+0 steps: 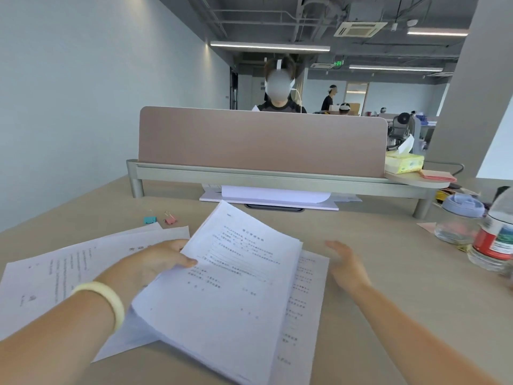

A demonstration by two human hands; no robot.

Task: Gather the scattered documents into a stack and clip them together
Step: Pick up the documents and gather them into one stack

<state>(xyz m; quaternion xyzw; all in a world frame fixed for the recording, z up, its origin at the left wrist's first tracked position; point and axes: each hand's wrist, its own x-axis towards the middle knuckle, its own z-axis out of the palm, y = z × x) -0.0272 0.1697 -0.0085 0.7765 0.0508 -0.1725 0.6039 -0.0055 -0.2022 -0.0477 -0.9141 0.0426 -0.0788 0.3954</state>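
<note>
The left hand [155,262] pinches the left edge of a thick stack of printed documents [230,287], thumb on top, holding it tilted above the desk [374,273]. The right hand [347,263] hovers open just right of the stack, gripping nothing. One sheet [305,315] lies beneath the stack; more loose pages [55,270] spread at left. Far left, a teal binder clip [150,219] and a pink binder clip [170,218] sit side by side.
</note>
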